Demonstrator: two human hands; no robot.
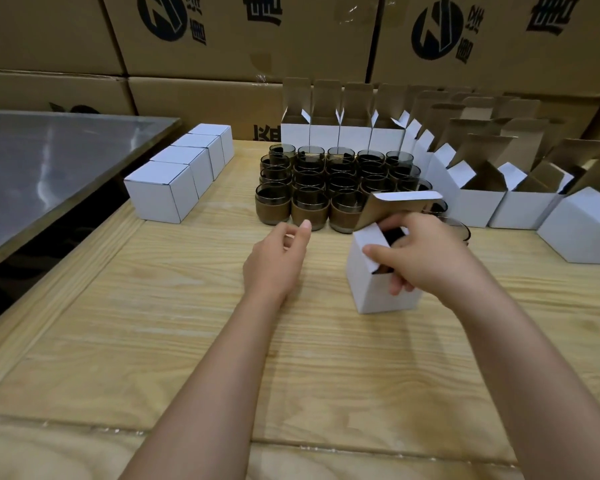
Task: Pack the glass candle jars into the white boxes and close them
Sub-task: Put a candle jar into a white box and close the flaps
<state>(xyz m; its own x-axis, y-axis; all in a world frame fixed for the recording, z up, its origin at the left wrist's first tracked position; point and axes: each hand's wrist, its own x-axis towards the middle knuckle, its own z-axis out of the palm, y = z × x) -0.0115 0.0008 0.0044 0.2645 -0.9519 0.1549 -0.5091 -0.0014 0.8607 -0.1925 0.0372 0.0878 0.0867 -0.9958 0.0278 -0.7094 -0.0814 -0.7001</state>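
On the wooden table [153, 341] the right hand [426, 258] grips an open white box [371, 292] (seemingly loaded), left hand [274, 261] loosely curled, empty; tucking the lid [395, 206] down looks next.

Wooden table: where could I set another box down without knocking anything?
The table is bare in front of the closed boxes and around both forearms. A narrow strip runs between closed boxes and jars. Crowded: jars, open boxes behind and right, box being packed.
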